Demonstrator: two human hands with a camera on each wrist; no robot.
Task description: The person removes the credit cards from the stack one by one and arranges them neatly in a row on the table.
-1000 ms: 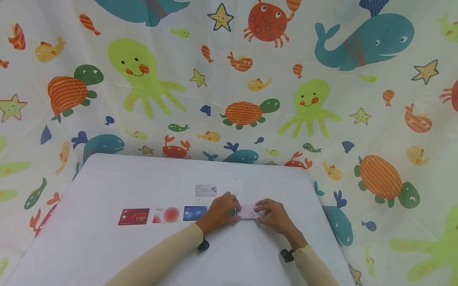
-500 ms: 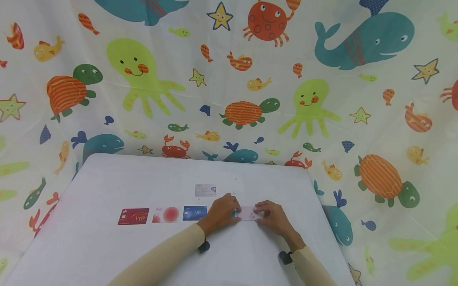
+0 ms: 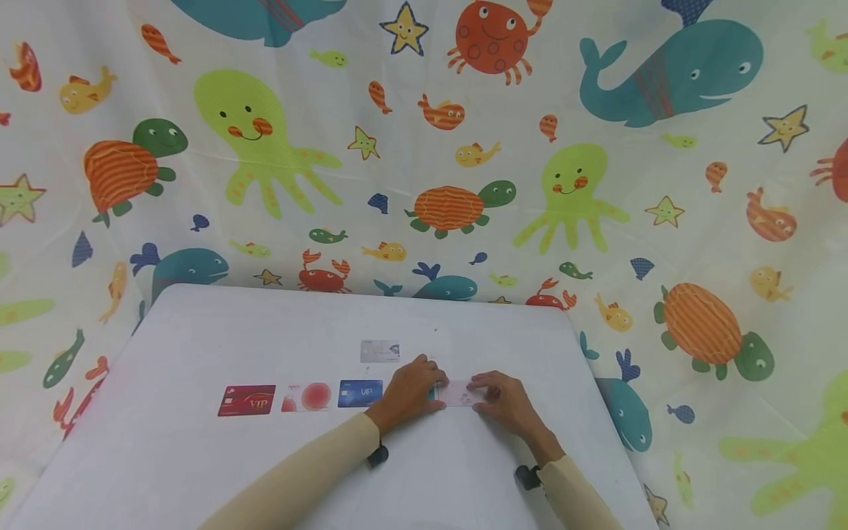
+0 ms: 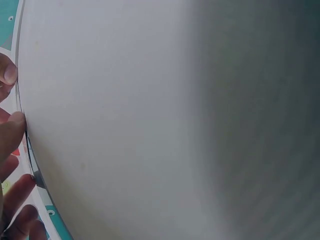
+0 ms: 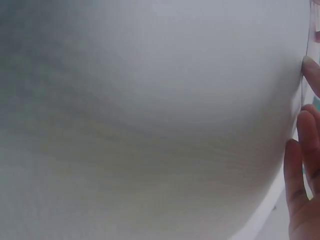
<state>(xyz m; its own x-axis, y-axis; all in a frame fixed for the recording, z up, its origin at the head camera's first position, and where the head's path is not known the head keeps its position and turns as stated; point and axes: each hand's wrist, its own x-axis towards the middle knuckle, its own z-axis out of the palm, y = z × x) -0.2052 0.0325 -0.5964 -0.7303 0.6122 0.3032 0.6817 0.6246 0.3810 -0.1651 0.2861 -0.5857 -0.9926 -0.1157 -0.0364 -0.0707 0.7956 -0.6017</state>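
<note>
A pale pink card (image 3: pixel 456 394) lies on the white table between my two hands in the head view. My left hand (image 3: pixel 407 395) pinches its left end, thumb at the near edge and fingers at the far edge. A strip of teal (image 3: pixel 433 391) shows beside that end, the rest hidden under the left hand. My right hand (image 3: pixel 505 401) grips the right end between thumb and fingers. In the left wrist view, a thumb (image 4: pixel 11 134) sits low at the table surface. Fingers (image 5: pixel 307 145) of the right hand show at the right wrist view's edge.
Left of my hands, a red VIP card (image 3: pixel 247 400), a white card with a red circle (image 3: pixel 306 397) and a blue VIP card (image 3: pixel 361 393) lie in a row. A silver-grey card (image 3: pixel 380 351) lies farther back. A sea-animal curtain (image 3: pixel 397 162) hangs behind the table (image 3: pixel 199 471).
My right wrist has drifted slightly left, and its fingers have shifted a little on the pink card. The left hand stays at its end; the other cards lie as before.
</note>
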